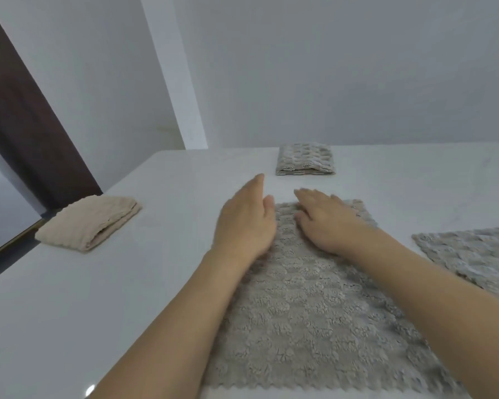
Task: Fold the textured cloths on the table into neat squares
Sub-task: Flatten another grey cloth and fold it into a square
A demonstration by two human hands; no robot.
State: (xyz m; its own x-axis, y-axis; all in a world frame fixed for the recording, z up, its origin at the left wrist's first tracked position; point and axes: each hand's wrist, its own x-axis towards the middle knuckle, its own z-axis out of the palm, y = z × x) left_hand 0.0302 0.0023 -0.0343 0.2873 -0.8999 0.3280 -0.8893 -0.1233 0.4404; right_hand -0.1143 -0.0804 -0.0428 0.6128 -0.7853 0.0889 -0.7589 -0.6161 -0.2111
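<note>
Step in hand, by my read: smoothing the grey cloth (308,298) flat before its 1st fold. It lies spread in the lower centre of frame on the white table (69,312), far edge up near mid-frame.

Next move prob needs both hands to pinch the far corners and bring that edge toward the near scalloped edge, lined up square.

Left hand (244,223): fingers straight and together, palm tilted inward, at the cloth's far-left edge; holds nothing. Right hand (323,218): flat, palm down on the far part of the cloth, fingers relaxed, no grip.

Others: beige folded cloth (90,224) at left, folded grey one (305,159) upper centre, an unfolded one (473,254) at right edge.
</note>
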